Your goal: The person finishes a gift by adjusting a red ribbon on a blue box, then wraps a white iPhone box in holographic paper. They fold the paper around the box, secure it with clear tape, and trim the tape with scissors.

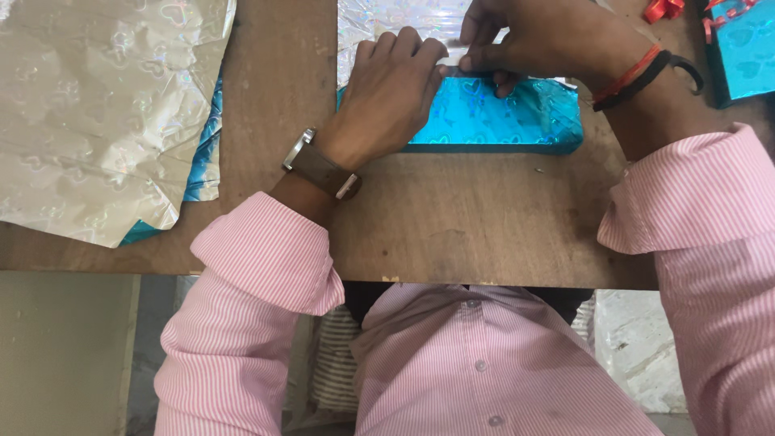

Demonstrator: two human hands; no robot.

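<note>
Looking straight down at a worn brown wooden table (pixel 484 218), both hands are busy on a flat rectangular box wrapped in shiny turquoise foil paper with a heart pattern (pixel 500 121). The left hand (pixel 387 101) lies knuckles-up on the near left part of the box, fingers curled down and pressing on the wrap, with its fingertips (pixel 428 50) meeting the other hand's right at the top edge. The right hand (pixel 549 40) comes in from the far side, and its thumb and fingers look pinched on a small pale strip (pixel 456 56), tape or a paper edge, can't really tell which, sitting just between the two sets of fingertips. So neither hand is loose: left is pressing, right is pinching. Beyond the fingers there's the silvery holographic underside of the wrapping sheet (pixel 379 24) spread flat, with the box lying on it. Left wrist has a brown leather strap watch with a metal case (pixel 319 165), right wrist has red and black thread bands (pixel 638 81). Well off to the left of the left hand is a big crinkled silver foil sheet (pixel 97 105) with turquoise peeking out under its edge. Past the right wrist, at the far corner, is another turquoise wrapped box with red ribbon (pixel 747 48) and a red ribbon scrap (pixel 662 10).
</note>
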